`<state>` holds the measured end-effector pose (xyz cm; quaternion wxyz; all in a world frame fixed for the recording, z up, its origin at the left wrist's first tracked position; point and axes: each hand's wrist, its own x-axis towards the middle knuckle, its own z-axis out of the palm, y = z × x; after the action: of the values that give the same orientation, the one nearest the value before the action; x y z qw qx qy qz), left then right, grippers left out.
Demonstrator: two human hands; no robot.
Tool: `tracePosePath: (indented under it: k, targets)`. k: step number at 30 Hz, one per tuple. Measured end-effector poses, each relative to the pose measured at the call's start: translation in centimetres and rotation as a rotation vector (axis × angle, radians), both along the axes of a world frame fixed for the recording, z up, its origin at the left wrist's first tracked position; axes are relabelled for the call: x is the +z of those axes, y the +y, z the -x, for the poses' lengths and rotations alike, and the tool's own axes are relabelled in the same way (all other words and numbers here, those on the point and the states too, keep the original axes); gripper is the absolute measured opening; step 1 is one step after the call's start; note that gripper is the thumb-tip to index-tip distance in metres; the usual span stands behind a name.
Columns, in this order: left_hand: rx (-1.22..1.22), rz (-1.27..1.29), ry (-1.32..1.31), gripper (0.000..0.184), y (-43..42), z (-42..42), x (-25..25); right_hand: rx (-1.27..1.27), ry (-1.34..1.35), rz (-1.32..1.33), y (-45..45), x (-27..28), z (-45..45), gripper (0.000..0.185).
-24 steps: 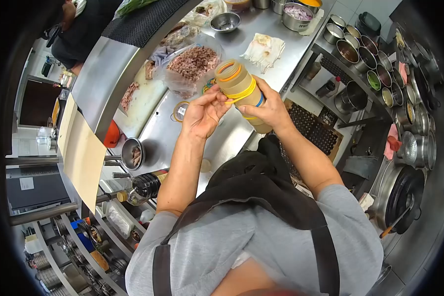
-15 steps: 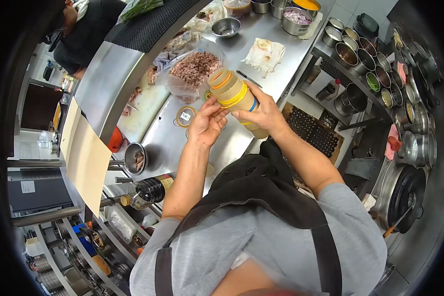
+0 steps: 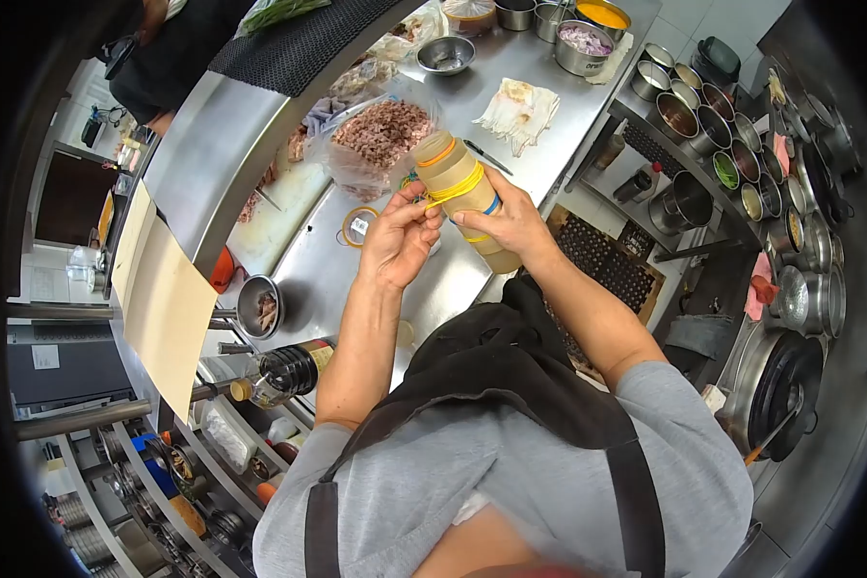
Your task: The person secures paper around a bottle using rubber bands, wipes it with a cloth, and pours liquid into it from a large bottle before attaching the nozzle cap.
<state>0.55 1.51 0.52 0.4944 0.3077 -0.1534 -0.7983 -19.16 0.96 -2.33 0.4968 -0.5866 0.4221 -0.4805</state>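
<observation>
My right hand (image 3: pixel 507 220) is wrapped around a beige cylindrical container (image 3: pixel 499 260), held tilted above the steel table. Orange, yellow and blue rubber bands circle the container. My left hand (image 3: pixel 401 241) is at its left side, with fingertips pinched on the yellow rubber bands (image 3: pixel 460 185), which stretch slightly off the wall toward them. Behind my hands, a clear plastic bag (image 3: pixel 332 154) holds diced pinkish meat (image 3: pixel 380 135). A round clear lid-like item with an orange rim and a white label (image 3: pixel 359 226) lies by my left wrist.
A white cloth (image 3: pixel 518 111), a black pen (image 3: pixel 486 157) and a metal bowl (image 3: pixel 445 56) lie farther back on the steel table. A cutting board (image 3: pixel 284 207), a bowl with meat (image 3: pixel 259 306) and a dark bottle (image 3: pixel 284 374) are leftward. Another person (image 3: pixel 178 67) stands beyond the shelf.
My left fingers have closed on the yellow bands and pull them a little away from the container. My right hand keeps its hold. The view has shifted slightly.
</observation>
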Motion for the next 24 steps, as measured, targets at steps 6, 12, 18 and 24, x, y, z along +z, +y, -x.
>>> tracePosePath:
  k: [6, 12, 18, 24]
  targets:
    - [0.043, 0.006, -0.024, 0.035, 0.2, -0.1, -0.2, -0.025, 0.150, 0.096, -0.2, 0.0, -0.4, 0.074]
    - [0.068, 0.065, -0.331, 0.040, -0.5, -0.3, -0.1, 0.053, 0.069, -0.058, 0.2, 1.7, -0.4, 0.076]
    - [0.145, 0.094, -0.171, 0.038, -0.3, -0.9, -0.7, -0.003, 0.205, 0.117, -0.2, 0.4, -0.2, 0.073]
    - [0.115, 0.192, -0.381, 0.059, 1.2, -1.4, -0.5, -0.087, 0.356, 0.148, 0.2, 1.5, -0.5, 0.088]
